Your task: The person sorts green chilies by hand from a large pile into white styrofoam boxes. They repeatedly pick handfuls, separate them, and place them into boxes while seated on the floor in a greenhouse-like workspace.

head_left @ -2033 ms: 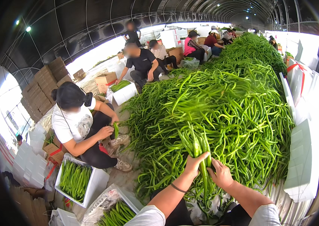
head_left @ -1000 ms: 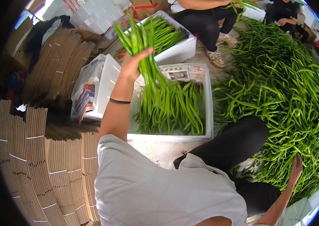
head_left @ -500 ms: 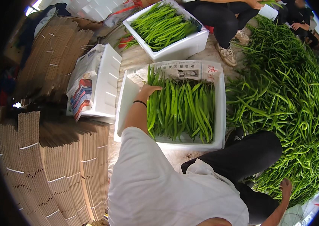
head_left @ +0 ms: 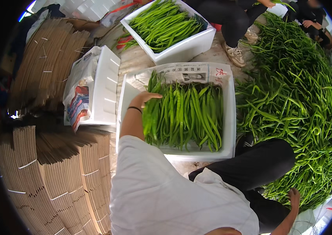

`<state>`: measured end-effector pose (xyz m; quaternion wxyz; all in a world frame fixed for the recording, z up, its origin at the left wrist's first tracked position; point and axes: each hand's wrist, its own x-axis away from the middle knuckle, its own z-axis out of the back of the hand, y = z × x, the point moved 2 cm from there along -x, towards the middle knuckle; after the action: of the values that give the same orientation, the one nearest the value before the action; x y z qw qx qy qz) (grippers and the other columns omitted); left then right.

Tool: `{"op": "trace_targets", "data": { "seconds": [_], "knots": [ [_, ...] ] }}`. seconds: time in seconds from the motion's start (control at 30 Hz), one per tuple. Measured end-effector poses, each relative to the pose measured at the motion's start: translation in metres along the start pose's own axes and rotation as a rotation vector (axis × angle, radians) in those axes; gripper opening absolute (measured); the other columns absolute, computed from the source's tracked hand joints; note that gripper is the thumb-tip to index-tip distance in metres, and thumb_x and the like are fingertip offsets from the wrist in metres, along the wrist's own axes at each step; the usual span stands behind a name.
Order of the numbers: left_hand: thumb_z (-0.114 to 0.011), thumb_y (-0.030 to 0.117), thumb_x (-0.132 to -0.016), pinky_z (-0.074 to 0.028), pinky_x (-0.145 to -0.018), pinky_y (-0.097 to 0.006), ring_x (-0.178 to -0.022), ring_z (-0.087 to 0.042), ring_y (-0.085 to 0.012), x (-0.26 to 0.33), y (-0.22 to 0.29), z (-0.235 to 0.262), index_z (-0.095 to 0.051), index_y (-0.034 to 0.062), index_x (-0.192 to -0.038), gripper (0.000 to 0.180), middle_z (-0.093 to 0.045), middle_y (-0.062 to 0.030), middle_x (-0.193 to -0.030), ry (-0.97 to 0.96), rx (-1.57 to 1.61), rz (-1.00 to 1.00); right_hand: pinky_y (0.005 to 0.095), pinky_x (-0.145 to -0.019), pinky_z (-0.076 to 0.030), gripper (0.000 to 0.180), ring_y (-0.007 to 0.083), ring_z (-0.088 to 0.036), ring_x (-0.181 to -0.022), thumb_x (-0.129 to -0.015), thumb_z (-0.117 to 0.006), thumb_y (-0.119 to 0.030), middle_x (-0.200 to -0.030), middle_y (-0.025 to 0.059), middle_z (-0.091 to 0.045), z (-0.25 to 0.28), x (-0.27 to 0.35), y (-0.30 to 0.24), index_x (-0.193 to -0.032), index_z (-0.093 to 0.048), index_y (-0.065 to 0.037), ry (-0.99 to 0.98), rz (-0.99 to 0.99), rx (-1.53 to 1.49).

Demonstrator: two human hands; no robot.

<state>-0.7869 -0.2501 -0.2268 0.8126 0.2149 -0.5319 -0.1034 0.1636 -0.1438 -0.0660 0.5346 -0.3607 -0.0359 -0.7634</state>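
Note:
My left hand (head_left: 147, 98) reaches down into a white foam box (head_left: 228, 117) lined with newspaper. Its fingers curl over the top of a bunch of long green peppers (head_left: 150, 117) at the box's left side. More green peppers (head_left: 197, 113) lie side by side, lengthwise, across the remainder of the box. My right hand (head_left: 293, 195) is low on the right, fingers apart, resting at the edge of a big heap of green peppers (head_left: 303, 98) with nothing in it. My white shirt and dark trousers fill the lower middle.
A second foam box (head_left: 181, 49) full of peppers stands beyond mine. A foam lid (head_left: 107, 86) with a plastic bag lies to the left. Stacks of flat cardboard (head_left: 52, 176) fill the left side. Another person's leg and shoe (head_left: 236, 55) are at the top right.
I turned from the heap to the box on my left. My left hand carried a bunch of peppers over and lowered it into the box; my right hand dropped to the heap's edge.

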Motion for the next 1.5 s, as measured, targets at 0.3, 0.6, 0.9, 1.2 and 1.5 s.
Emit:
{"op": "trace_targets", "data": {
  "seconds": [0.3,0.6,0.9,1.2,1.5],
  "knots": [
    [-0.076,0.049,-0.069,-0.046,-0.086,-0.045,-0.098,-0.06,-0.0392,-0.014,-0.019,-0.078,-0.049,-0.0032,-0.122,0.079,-0.061,-0.0233,-0.11,0.961,-0.094,-0.46,0.0329,-0.066,-0.049,0.032,0.0186,-0.063,-0.071,-0.088,-0.06,-0.022,-0.08,0.0135,-0.067,-0.005,0.012,-0.022,-0.103,-0.064,0.006,0.091,0.037,0.108],
    [-0.061,0.048,-0.085,-0.04,-0.099,-0.045,-0.119,-0.049,-0.0402,-0.05,-0.014,-0.083,-0.04,-0.0055,-0.134,0.075,-0.047,-0.0277,-0.132,0.926,-0.174,-0.087,0.036,-0.08,-0.051,0.038,0.0272,-0.066,-0.091,-0.084,-0.064,-0.031,-0.099,0.0164,-0.068,0.008,0.027,-0.037,-0.112,-0.064,-0.005,0.064,0.065,0.121],
    [-0.054,0.011,-0.093,-0.043,-0.095,-0.033,-0.107,-0.055,-0.0232,0.122,0.209,-0.237,-0.053,-0.0007,-0.122,0.031,-0.054,-0.0133,-0.124,0.599,0.21,-1.332,0.0398,-0.084,-0.051,0.038,0.0247,-0.066,-0.092,-0.088,-0.051,-0.037,-0.108,0.0124,-0.066,-0.042,-0.106,-0.124,-0.11,-0.066,-0.01,-0.103,0.356,0.3],
    [-0.061,0.008,-0.087,-0.048,-0.088,-0.035,-0.1,-0.061,-0.0266,0.129,0.266,-0.509,-0.061,0.0043,-0.107,0.02,-0.063,-0.0125,-0.106,-0.192,-0.306,-1.515,0.0293,-0.068,-0.053,0.06,0.0163,-0.067,-0.065,-0.085,-0.06,-0.033,-0.08,0.0106,-0.07,-0.132,-0.227,-0.196,-0.135,-0.045,-0.004,0.084,0.033,-0.616],
    [-0.066,0.012,-0.084,-0.051,-0.077,-0.044,-0.092,-0.058,-0.0326,0.077,0.251,-0.606,-0.056,0.0087,-0.11,0.028,-0.055,-0.0153,-0.103,-0.106,-0.928,-1.381,0.0222,-0.052,-0.044,0.028,0.0091,-0.055,-0.055,-0.095,-0.047,-0.013,-0.065,0.0023,-0.058,-0.092,-0.177,-0.152,-0.113,-0.06,0.004,0.407,0.18,-1.391]
  ]
}}
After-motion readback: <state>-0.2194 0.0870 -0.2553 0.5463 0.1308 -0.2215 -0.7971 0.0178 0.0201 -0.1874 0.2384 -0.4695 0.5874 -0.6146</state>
